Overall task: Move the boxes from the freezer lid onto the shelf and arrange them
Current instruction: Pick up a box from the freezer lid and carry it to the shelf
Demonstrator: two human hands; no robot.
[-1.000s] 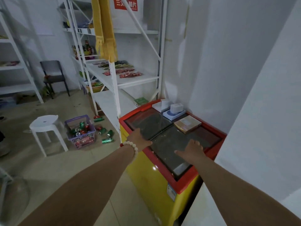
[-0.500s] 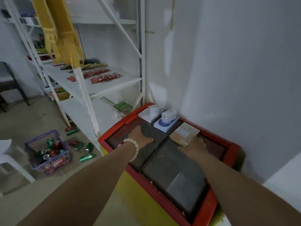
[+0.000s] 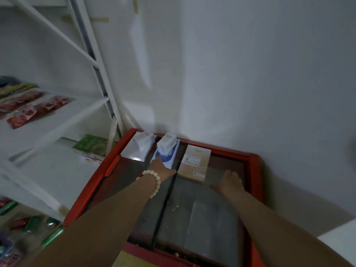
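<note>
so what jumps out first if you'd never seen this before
The red-rimmed freezer lid with dark glass fills the lower middle, and boxes line its far edge: a white box stack, a blue and white box with a small white box on it, and a tan box. The left hand, wearing a bead bracelet, touches the blue and white box, while the right hand rests on the glass beside the tan box.

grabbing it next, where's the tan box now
Head view: the tan box lies flat at the far end of the freezer lid, right of the blue-and-white box, just ahead of the right hand.
</note>
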